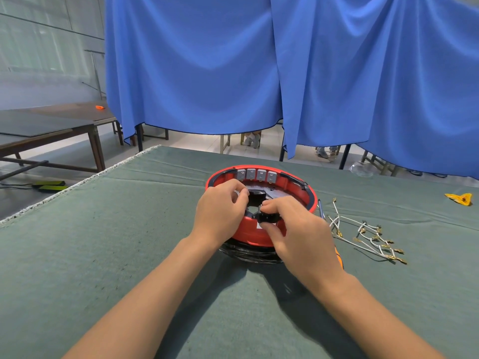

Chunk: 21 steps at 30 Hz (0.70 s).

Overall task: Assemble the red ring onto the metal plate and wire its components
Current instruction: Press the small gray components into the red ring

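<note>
The red ring (261,203) sits just right of the frame's centre on a green cloth (129,242) that covers the table. It rests on a dark coil (248,253) that shows under its near edge. Four grey blocks (256,175) line the inside of its far wall, and a dark plate (274,194) lies within it.

The left hand (220,211) reaches over the ring's left rim, its fingers curled and its thumb and forefinger pinched together over the middle; what they pinch is too small to make out. The right hand (295,229) grips a small black part (267,217) at the ring's near rim, between thumb and fingers.

Right of the ring lies a bundle of white wires (365,235) with brass ends. An orange tool handle (339,257) shows just behind the right wrist. A yellow scrap (460,198) lies at the right edge. Blue curtains (259,68) hang across the top.
</note>
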Tool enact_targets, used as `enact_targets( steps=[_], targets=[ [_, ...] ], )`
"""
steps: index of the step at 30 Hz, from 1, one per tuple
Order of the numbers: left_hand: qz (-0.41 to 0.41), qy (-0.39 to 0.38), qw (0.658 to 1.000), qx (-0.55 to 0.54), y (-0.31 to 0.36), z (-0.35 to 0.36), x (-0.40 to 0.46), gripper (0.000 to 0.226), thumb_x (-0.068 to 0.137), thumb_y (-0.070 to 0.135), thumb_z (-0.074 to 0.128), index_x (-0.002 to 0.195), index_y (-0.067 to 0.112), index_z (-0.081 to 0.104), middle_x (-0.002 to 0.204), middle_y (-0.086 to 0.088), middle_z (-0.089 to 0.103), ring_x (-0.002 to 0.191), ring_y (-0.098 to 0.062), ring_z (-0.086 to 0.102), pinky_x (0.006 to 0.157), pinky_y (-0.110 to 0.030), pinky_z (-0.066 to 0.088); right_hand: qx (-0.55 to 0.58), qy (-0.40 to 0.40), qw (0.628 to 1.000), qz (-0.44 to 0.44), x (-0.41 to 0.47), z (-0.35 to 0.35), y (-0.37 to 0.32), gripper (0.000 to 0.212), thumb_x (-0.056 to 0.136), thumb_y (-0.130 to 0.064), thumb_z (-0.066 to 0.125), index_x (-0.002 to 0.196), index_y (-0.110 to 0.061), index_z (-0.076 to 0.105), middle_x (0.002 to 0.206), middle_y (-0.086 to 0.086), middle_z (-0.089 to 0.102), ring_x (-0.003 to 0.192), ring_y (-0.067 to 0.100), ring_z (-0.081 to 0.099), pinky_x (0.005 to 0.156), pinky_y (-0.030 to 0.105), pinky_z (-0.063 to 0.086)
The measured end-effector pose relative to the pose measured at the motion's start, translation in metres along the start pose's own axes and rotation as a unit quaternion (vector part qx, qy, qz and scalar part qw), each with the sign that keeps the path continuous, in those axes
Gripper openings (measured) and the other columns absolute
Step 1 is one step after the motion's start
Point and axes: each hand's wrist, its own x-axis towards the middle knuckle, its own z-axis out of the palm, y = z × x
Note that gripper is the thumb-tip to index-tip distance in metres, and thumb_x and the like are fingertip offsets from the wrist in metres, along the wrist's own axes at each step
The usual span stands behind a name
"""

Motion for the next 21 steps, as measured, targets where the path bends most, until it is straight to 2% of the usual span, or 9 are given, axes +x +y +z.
enact_targets(
  steps=[2, 5, 11, 14, 17, 21],
  targets=[
    [0.000, 0.005, 1.000, -0.002, -0.0002, 0.0006, -0.0002, 0.016, 0.093, 0.019, 0.054, 0.087, 0.013, 0.068, 0.076, 0.001, 0.069, 0.070, -0.016, 0.064, 0.067, -0.031, 0.049, -0.023, 0.015, 1.000, -0.008, -0.0058, 0.0047, -0.0016, 0.028, 0.067, -0.008, 0.084, 0.090, -0.007, 0.068, 0.085, 0.003, 0.071, 0.072, 0.023, 0.070, 0.055, 0.034, 0.057],
    [0.002, 0.011, 1.000, -0.006, -0.0005, 0.0012, -0.0008, 0.016, 0.093, 0.019, 0.054, 0.088, 0.013, 0.068, 0.077, 0.001, 0.069, 0.072, -0.015, 0.064, 0.068, -0.033, 0.051, -0.034, 0.025, 0.999, -0.010, -0.0082, 0.0075, -0.0006, 0.029, 0.066, -0.008, 0.086, 0.089, -0.008, 0.068, 0.083, 0.003, 0.071, 0.075, 0.021, 0.069, 0.062, 0.031, 0.056],
    [0.001, 0.010, 1.000, -0.003, 0.0002, 0.0000, -0.0011, 0.017, 0.093, 0.019, 0.053, 0.088, 0.014, 0.068, 0.078, 0.002, 0.069, 0.073, -0.015, 0.064, 0.069, -0.033, 0.050, -0.032, 0.010, 0.999, 0.005, -0.0081, 0.0080, 0.0006, 0.024, 0.072, -0.013, 0.080, 0.091, -0.011, 0.066, 0.086, 0.000, 0.069, 0.073, 0.021, 0.067, 0.061, 0.033, 0.055],
    [-0.004, 0.008, 1.000, -0.003, 0.0000, 0.0006, -0.0020, 0.017, 0.093, 0.020, 0.053, 0.087, 0.014, 0.068, 0.078, 0.001, 0.069, 0.075, -0.018, 0.063, 0.072, -0.035, 0.049, -0.011, 0.003, 1.000, 0.015, -0.0078, 0.0069, 0.0014, 0.020, 0.076, -0.021, 0.070, 0.095, -0.016, 0.065, 0.091, -0.005, 0.069, 0.079, 0.016, 0.065, 0.070, 0.024, 0.049],
    [-0.004, 0.009, 1.000, 0.001, -0.0009, 0.0013, -0.0029, 0.017, 0.094, 0.021, 0.052, 0.087, 0.015, 0.067, 0.077, 0.000, 0.068, 0.074, -0.018, 0.062, 0.068, -0.033, 0.048, 0.014, -0.009, 0.999, 0.032, -0.0095, 0.0075, 0.0032, 0.027, 0.076, -0.022, 0.065, 0.103, -0.017, 0.064, 0.098, -0.008, 0.067, 0.087, 0.010, 0.061, 0.080, 0.013, 0.039],
    [0.018, 0.024, 0.999, 0.027, 0.0017, 0.0055, -0.0072, 0.024, 0.092, 0.024, 0.049, 0.078, 0.015, 0.065, 0.068, 0.001, 0.064, 0.068, -0.019, 0.056, 0.065, -0.030, 0.039, 0.023, -0.032, 0.999, 0.029, -0.0113, 0.0106, 0.0053, 0.036, 0.076, -0.018, 0.062, 0.112, -0.015, 0.063, 0.110, -0.005, 0.064, 0.102, 0.011, 0.056, 0.093, 0.016, 0.033]
  ],
)
